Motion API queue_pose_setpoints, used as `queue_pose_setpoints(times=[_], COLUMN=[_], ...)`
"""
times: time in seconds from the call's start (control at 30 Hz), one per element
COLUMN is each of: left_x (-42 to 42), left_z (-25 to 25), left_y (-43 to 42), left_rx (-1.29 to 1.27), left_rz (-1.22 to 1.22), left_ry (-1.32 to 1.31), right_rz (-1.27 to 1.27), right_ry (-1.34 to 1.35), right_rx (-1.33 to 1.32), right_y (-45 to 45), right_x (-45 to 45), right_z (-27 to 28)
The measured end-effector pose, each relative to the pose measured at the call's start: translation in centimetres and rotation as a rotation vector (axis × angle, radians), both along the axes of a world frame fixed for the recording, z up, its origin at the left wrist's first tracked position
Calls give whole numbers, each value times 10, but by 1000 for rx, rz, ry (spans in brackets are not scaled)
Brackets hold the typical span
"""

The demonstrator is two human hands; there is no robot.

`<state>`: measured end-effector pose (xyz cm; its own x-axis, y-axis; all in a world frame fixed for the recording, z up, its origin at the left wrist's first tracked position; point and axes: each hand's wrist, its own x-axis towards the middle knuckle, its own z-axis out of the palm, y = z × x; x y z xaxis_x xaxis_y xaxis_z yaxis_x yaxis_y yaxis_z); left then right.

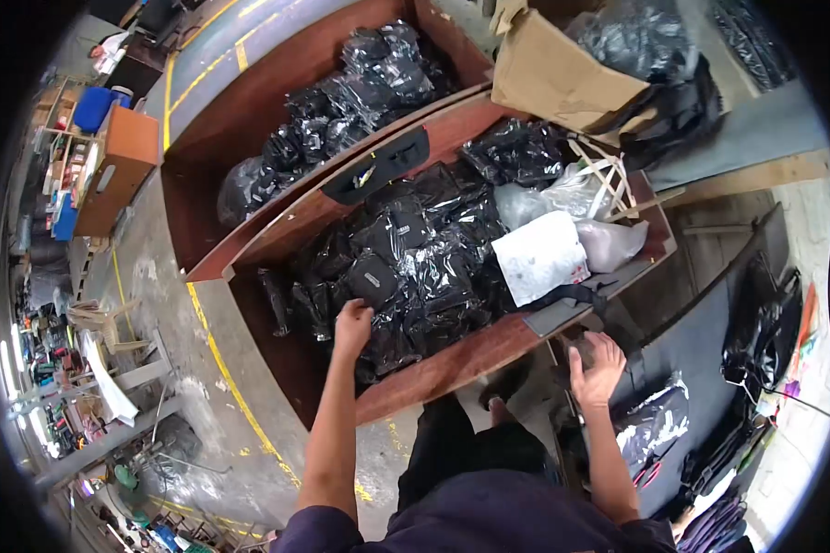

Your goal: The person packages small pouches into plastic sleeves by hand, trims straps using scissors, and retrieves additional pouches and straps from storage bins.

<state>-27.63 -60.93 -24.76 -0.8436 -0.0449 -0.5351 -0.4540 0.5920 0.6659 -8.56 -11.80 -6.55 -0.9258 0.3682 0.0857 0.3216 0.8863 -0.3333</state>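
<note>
My left hand (353, 330) reaches into the nearer wooden bin (433, 380), its fingers bent at the edge of a round-cornered black item (372, 281) in clear plastic. Whether the fingertips grip it is hidden. Many black items in shiny plastic (441, 276) fill this bin. My right hand (597, 370) hovers outside the bin's right end, its fingers apart and nothing in them. Close above it, a dark strap (567, 295) lies over a grey panel on the bin's edge.
A second wooden bin (214, 138) with black bagged items stands behind. White paper (541, 258), clear plastic and a cardboard box (563, 74) lie at the nearer bin's right. A dark table (710, 341) with a bagged item (655, 419) stands right. An orange cabinet (120, 170) stands left.
</note>
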Motion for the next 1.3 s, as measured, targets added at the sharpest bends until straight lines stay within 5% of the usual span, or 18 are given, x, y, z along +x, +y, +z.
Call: queue_pose_setpoints(times=[0.03, 0.13, 0.17, 0.23, 0.37, 0.5, 0.57, 0.63, 0.7, 0.83, 0.87, 0.97, 1.07, 1.23, 1.3], left_x=[-6, -31, -47, -84, -127, -144, -154, -176, -197, -255, -252, -259, -237, -185, -156], left_z=[-12, -43, -48, -66, -155, -210, -215, -200, -169, -151, -156, -156, -122, 55, 102], left_y=[7, 47, 55, 75, 71, 78, 88, 107, 126, 176, 180, 191, 180, 166, 156], left_rx=[3, -610, -595, -883, -846, -1163, -1165, -1162, -1040, -882, -862, -841, -747, -473, -121], left_rz=[-6, -598, -616, -1180, -1471, -1640, -1857, -1936, -1929, -1786, -1794, -1826, -1699, -1314, -966], left_ry=[-22, 188, 175, 364, 750, 723, 187, -80, 455, 1124, 1127, 347, 342, 402, 518], right_rz=[6, 2, 3, -14, -11, -24, -38, -51, -51, -71, -77, -104, -137, -149, -156], right_ry=[-48, -138, -171, -233, -275, -317, -329, -323, -324, -325, -332, -310, -276, -264, -225], right_rx=[19, 53, 59, 77, 105, 89, 68, 58, 62, 44, 33, 27, 28, 69, 48], right_y=[0, -1, -1, 0, -2, 1, 0, 1, 0, 2, 3, 5, 6, 4, 3], right_x=[-3, -16, -17, -19, -28, -30, -30, -34, -35, -35, -33, -30, -25, -15, -9], right_z=[1, -2, -2, -2, -3, -3, -1, -1, 2, -3, 0, -1, 2, 1, 0])
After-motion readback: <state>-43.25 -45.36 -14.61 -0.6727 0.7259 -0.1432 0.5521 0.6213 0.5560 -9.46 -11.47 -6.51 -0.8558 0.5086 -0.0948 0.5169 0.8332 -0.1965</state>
